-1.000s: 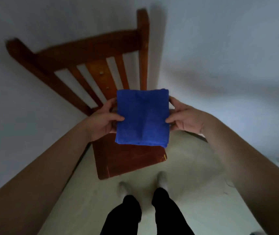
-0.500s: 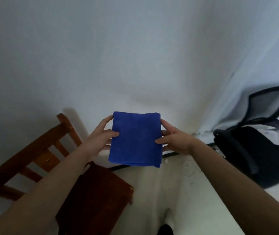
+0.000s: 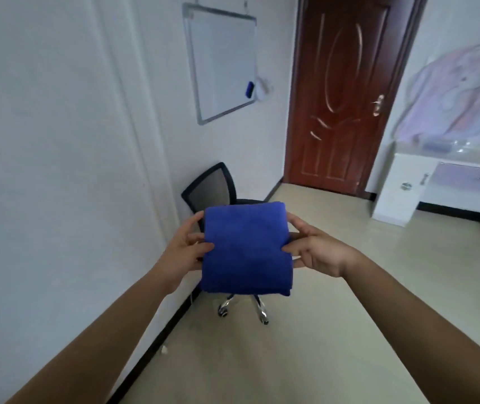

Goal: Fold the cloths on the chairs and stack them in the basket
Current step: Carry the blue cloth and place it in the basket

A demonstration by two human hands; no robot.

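Folded blue cloth (image 3: 246, 249), held in mid-air before the body, long axis running near to far, far edge toward the black office chair (image 3: 210, 190) behind it. Pinched at each side by left hand (image 3: 182, 252) and right hand (image 3: 317, 252), thumbs on top, fingers beneath. Same grip as half a second ago; wooden chair gone from view, door (image 3: 341, 91) and whiteboard (image 3: 221, 65) now ahead.

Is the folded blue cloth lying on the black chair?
No, the left hand and the right hand hold the cloth by its side edges in the air in front of the chair.
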